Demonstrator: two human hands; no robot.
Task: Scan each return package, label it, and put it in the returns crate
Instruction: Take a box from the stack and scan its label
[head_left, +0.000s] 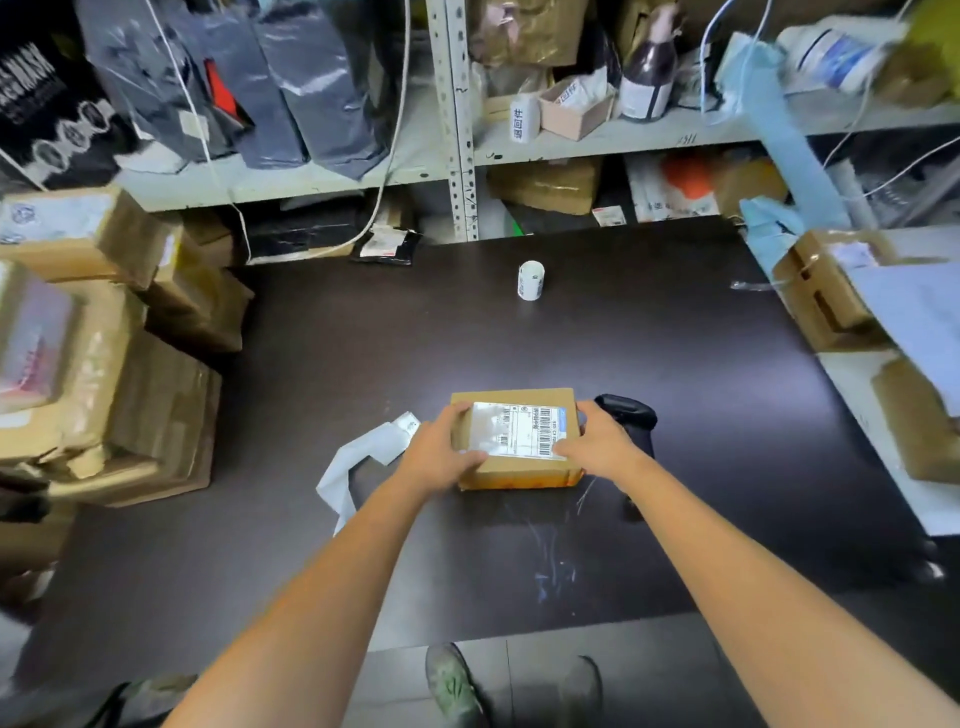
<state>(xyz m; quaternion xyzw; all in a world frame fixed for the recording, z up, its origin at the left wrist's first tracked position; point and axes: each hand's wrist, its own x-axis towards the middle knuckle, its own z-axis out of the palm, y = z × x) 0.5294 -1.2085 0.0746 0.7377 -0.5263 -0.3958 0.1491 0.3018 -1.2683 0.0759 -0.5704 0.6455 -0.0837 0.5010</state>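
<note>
A small brown cardboard package (519, 470) with a white barcode label on top lies on the dark table (675, 415). My left hand (441, 452) grips its left side, thumb over the near edge of the label. My right hand (597, 441) grips its right side. A black handheld scanner (631, 413) lies on the table just behind and to the right of my right hand, partly hidden by it. A white roll of labels (531, 280) stands at the far middle of the table.
A strip of white label backing paper (358, 462) lies left of the package. Stacked cardboard boxes (104, 364) crowd the left side, and an open box (831, 291) with papers sits at right. Metal shelves (457, 130) full of parcels run along the back.
</note>
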